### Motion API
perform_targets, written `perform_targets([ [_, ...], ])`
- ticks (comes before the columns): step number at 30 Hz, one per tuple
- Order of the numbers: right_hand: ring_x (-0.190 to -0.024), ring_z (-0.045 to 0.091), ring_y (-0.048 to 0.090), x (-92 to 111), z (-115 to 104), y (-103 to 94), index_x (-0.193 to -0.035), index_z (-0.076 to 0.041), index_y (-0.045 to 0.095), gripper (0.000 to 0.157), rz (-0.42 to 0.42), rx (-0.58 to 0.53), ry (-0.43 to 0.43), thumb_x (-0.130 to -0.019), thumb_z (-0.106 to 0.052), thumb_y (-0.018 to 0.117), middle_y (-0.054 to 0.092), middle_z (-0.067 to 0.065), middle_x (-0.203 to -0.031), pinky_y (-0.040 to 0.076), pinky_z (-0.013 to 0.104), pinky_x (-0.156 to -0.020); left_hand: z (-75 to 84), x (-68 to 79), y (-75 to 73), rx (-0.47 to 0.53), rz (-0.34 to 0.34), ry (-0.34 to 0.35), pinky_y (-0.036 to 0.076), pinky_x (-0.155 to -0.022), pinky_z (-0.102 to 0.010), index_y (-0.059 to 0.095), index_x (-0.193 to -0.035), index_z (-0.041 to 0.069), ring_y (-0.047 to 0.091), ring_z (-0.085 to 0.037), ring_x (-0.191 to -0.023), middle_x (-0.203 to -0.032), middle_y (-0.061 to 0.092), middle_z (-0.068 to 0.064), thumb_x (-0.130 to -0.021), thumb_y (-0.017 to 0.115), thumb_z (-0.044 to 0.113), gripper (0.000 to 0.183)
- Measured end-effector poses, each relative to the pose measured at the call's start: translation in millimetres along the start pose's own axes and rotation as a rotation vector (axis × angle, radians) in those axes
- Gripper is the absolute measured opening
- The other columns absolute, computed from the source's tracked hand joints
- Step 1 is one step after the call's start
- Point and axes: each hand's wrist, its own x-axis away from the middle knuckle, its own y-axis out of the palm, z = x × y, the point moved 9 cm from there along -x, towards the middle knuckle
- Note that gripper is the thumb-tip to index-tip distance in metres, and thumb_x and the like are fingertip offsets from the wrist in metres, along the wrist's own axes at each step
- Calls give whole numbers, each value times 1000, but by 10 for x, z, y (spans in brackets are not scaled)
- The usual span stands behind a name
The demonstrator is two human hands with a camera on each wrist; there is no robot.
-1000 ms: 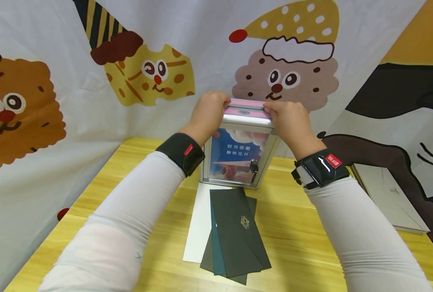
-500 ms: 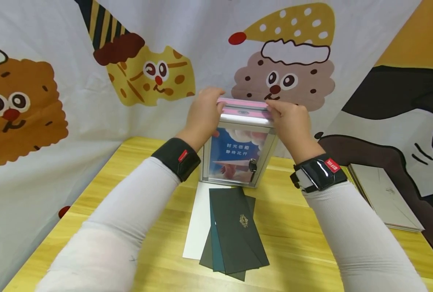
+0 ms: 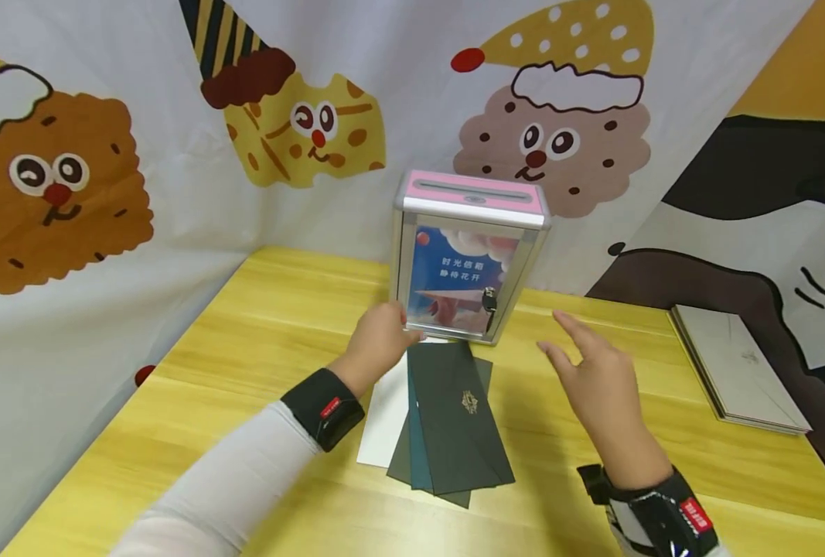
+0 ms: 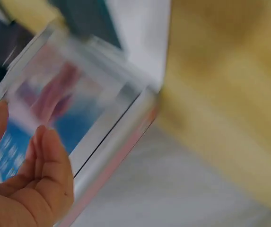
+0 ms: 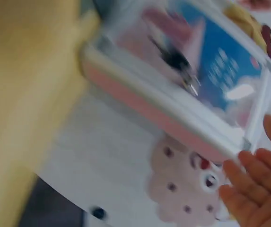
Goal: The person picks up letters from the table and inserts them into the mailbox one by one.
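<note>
The left hand (image 3: 377, 340) reaches toward the box (image 3: 473, 271), loosely bent fingers together, thumb apart; the right hand (image 3: 600, 379), fingers extended, thumb spread, is right of envelopes (image 3: 457, 425) lying before the box.

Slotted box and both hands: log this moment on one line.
left hand: nothing held | right hand: nothing held | slotted box: upright on table | dark envelopes: fanned in front

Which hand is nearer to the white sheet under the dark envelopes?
Left. The left hand is by the far end of the white sheet; the right hand is to its right, past the dark envelopes.
</note>
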Motion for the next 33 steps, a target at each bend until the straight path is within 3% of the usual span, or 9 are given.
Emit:
perform_targets([
  [2, -94, 42, 59, 161, 99, 243, -129, 1, 48, 60, -155, -15, 73, -77, -17, 73, 56, 29, -122, 51, 53, -77, -100, -8, 195, -43, -49, -49, 33, -51, -28, 48, -65, 7, 41, -16, -56, -61, 40, -1, -76, 74, 31, 37],
  [4, -117, 46, 46, 313, 186, 501, -134, 2, 40, 72, -315, -27, 142, -76, -23, 74, 48, 30, -131, 42, 58, -92, -183, -17, 348, -75, -85, -104, 32, -49, -28, 45, -59, 9, 39, -16, -54, -58, 36, 1, -75, 74, 37, 43],
  [7, -124, 47, 36, 516, 272, 824, -139, 4, 31, 85, -502, -38, 211, -74, -28, 76, 37, 31, -140, 35, 59, -99, -262, -8, 537, -114, -136, -163, 39, -52, -31, 47, -54, 10, 44, -16, -55, -56, 42, 0, -73, 73, 46, 49],
  [10, -126, 48, 33, 661, 318, 1020, -140, 3, 28, 92, -595, -46, 260, -70, -30, 78, 34, 32, -141, 33, 61, -100, -289, 26, 675, -145, -161, -189, 48, -60, -36, 57, -59, 7, 55, -20, -61, -63, 58, -5, -69, 73, 54, 51],
  [15, -123, 48, 36, 762, 345, 1116, -140, 1, 29, 92, -621, -48, 318, -69, -29, 79, 36, 33, -138, 34, 62, -98, -299, 108, 844, -215, -189, -222, 51, -67, -39, 66, -75, 2, 60, -24, -71, -78, 68, -11, -62, 73, 63, 62],
  [19, -119, 48, 40, 757, 308, 1119, -139, 1, 30, 90, -606, -50, 318, -70, -27, 79, 39, 33, -135, 38, 61, -96, -318, 157, 916, -299, -221, -263, 50, -74, -37, 67, -94, -1, 61, -24, -80, -90, 69, -12, -58, 70, 70, 79],
  [22, -117, 47, 43, 755, 285, 1134, -139, 0, 31, 88, -604, -53, 321, -70, -25, 79, 39, 33, -133, 39, 60, -95, -306, 169, 947, -354, -236, -263, 49, -79, -36, 66, -99, -1, 61, -24, -86, -95, 69, -12, -56, 69, 72, 84],
  [27, -115, 47, 45, 761, 274, 1152, -139, -1, 32, 88, -601, -61, 320, -69, -23, 80, 40, 32, -132, 41, 59, -93, -270, 149, 996, -448, -278, -227, 48, -79, -36, 69, -95, 3, 60, -24, -88, -96, 69, -9, -56, 72, 68, 76],
  [33, -113, 47, 46, 748, 263, 1120, -139, -1, 32, 87, -581, -59, 302, -69, -23, 80, 40, 32, -131, 42, 59, -92, -260, 128, 998, -470, -306, -240, 47, -81, -39, 68, -100, 7, 60, -25, -93, -103, 68, -7, -56, 81, 53, 65],
])
